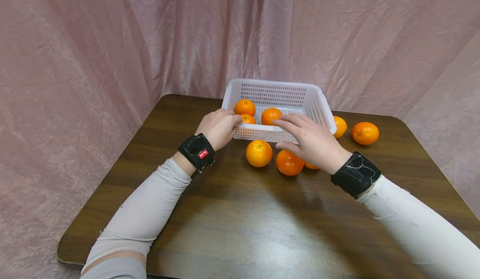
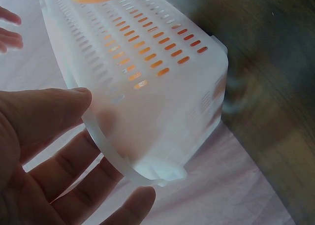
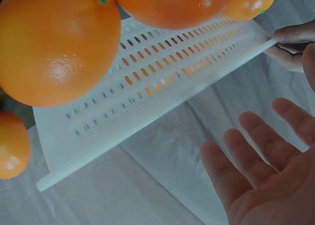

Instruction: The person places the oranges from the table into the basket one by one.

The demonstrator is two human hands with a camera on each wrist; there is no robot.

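Note:
A white slotted plastic basket (image 1: 270, 135) stands at the back of the table with three oranges in it, one of them an orange (image 1: 271, 115) near its middle. My left hand (image 1: 219, 127) grips the rim at the near left corner; in the left wrist view the thumb lies inside the rim (image 2: 101, 136) and the fingers outside. My right hand (image 1: 311, 139) hovers at the front rim, fingers spread and holding nothing. Below it on the table sit an orange (image 1: 290, 163) and another orange (image 1: 312, 165) mostly hidden by the hand. A yellower orange (image 1: 259, 153) lies left of them.
Right of the basket lie an orange (image 1: 339, 127), partly behind its corner, and a further orange (image 1: 365, 133). The brown wooden table (image 1: 225, 229) reaches back to a pink curtain (image 1: 202, 33) close behind the basket.

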